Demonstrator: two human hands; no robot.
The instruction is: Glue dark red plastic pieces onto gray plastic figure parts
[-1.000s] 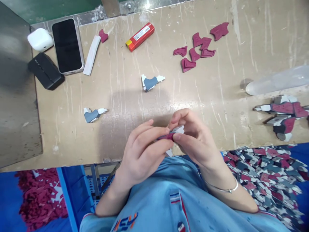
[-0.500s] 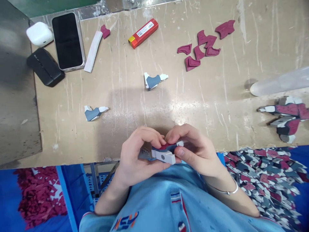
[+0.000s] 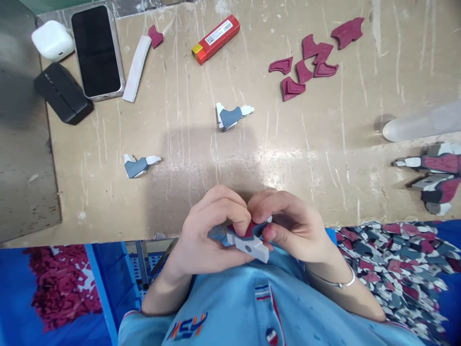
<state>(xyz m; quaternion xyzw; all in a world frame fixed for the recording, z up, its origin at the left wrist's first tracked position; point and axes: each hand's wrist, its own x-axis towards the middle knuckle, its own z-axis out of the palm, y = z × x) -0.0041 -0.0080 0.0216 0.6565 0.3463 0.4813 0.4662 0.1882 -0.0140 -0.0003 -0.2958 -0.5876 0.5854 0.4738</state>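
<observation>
Close to my body, at the table's near edge, both hands hold one small plastic piece (image 3: 251,246) of white, dark grey and maroon. My left hand (image 3: 212,230) grips its left side, with the index finger bent onto the maroon part and the thumb below. My right hand (image 3: 293,221) pinches the right end between thumb and fingers, which partly cover it. A white block end with a round hole faces me. Farther out lie two grey-and-white plastic pieces, one in the middle (image 3: 230,117) and another on the left (image 3: 137,167).
Loose maroon parts (image 3: 304,71) lie at the back right. A red lighter-like object (image 3: 219,38), a phone (image 3: 97,53), a black case (image 3: 64,93) and a white case (image 3: 53,40) are at the back. Assembled pieces (image 3: 441,163) sit right. Bins hold maroon parts (image 3: 65,288) and mixed pieces (image 3: 396,274).
The held piece has tilted, its white end swinging down and to the right. My left index finger now bends more steeply onto the maroon part. The view has shifted slightly.
</observation>
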